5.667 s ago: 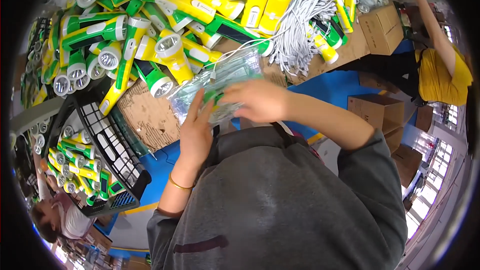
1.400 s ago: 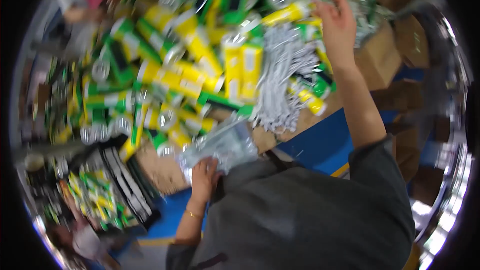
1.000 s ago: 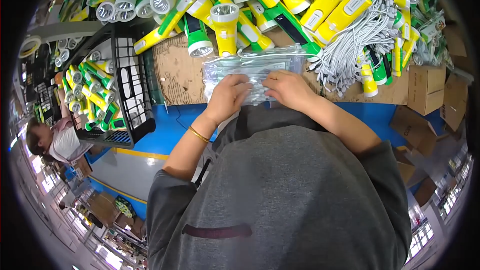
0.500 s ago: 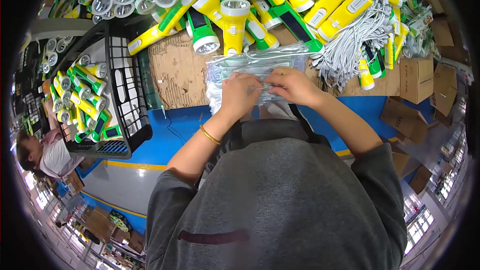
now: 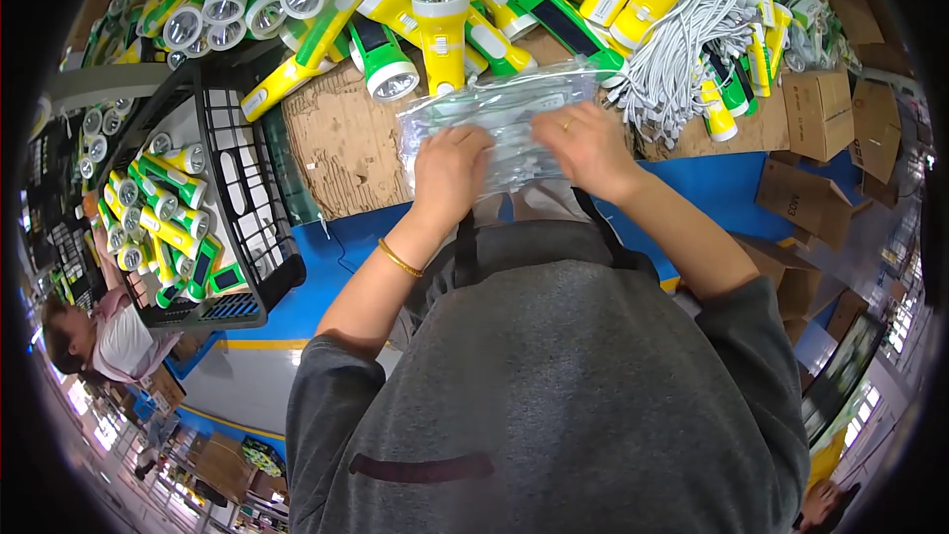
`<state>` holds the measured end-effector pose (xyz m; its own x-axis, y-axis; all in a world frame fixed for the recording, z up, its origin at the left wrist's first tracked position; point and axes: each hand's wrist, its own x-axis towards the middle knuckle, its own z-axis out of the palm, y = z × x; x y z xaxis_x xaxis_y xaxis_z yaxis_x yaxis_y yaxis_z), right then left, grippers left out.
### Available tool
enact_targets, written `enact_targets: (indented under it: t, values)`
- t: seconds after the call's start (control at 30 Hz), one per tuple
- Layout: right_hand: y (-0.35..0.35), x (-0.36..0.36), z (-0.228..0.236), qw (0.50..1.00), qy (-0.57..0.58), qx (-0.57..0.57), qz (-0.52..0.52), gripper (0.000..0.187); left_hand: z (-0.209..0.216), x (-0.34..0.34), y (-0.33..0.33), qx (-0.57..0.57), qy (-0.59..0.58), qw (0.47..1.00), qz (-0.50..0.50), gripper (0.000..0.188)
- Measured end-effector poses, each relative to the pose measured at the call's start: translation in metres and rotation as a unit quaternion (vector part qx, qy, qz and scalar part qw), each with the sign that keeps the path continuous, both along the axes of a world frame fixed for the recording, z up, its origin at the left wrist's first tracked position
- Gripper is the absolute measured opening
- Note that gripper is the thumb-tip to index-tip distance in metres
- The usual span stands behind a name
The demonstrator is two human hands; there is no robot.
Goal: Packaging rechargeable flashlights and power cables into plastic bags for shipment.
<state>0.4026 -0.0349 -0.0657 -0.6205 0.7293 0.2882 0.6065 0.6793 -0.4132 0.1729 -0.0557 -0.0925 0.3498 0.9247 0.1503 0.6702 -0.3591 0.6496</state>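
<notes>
Clear plastic bags (image 5: 512,143) lie in a layered pile at the table's front edge, just in front of my body. At the left part of the pile, my left hand (image 5: 453,166) has its fingers curled onto the film. My right hand (image 5: 590,150) grips the film at the right part, its fingers bent in. A span of crinkled, shiny plastic shows between the two hands. My fingertips are partly hidden, and single bags are hard to tell apart. Beyond the pile stands a yellow flashlight (image 5: 442,44) with its lens up.
Yellow and green flashlights (image 5: 554,15) are heaped along the back. White charging cables (image 5: 677,54) lie tangled at the right. A black crate (image 5: 259,227) of flashlights stands left, with another person (image 5: 109,336) beyond it. Cardboard boxes (image 5: 816,119) stand at the right.
My hands, close together over the bags half a second ago, have moved apart to left and right. More plastic shows between them. The view has shifted slightly.
</notes>
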Motion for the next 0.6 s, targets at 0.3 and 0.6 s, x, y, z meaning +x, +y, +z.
enact_targets:
  t: [0.3,0.6]
  values:
    - [-0.020,-0.022,-0.017,0.971,-0.009,-0.231,-0.065,0.017,0.000,0.003,-0.007,0.000,0.041,0.999,-0.027,0.029]
    - [-0.004,-0.019,-0.010,0.997,0.048,-0.053,0.000,0.015,0.017,0.010,0.002,0.052,0.014,0.996,-0.070,0.015]
